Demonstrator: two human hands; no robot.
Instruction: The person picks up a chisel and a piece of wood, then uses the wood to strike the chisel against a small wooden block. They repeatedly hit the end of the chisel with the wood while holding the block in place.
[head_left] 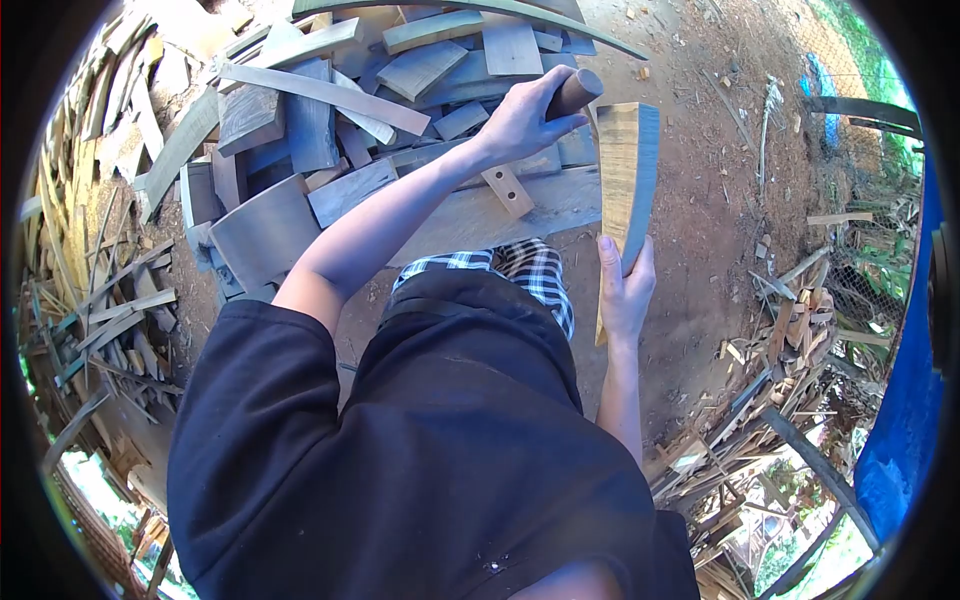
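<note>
My left hand (522,118) is closed around a thick, dark, round wooden handle (577,91). The tool's other end is hard to make out; a thin edge seems to show beside the board. To the right, my right hand (626,290) grips the lower part of a curved wooden board (626,170), thumb on its grained face and fingers round the other side. The board stands roughly upright, its top close to the handle. Under my left wrist lies a small wooden block (508,190) with two round holes.
A heap of cut boards (300,110) lies in front and to the left. Scrap wood (100,320) is piled at far left, and more offcuts (790,350) lie at right by a blue tarp (905,400). Brown dirt ground (700,230) stretches along the right.
</note>
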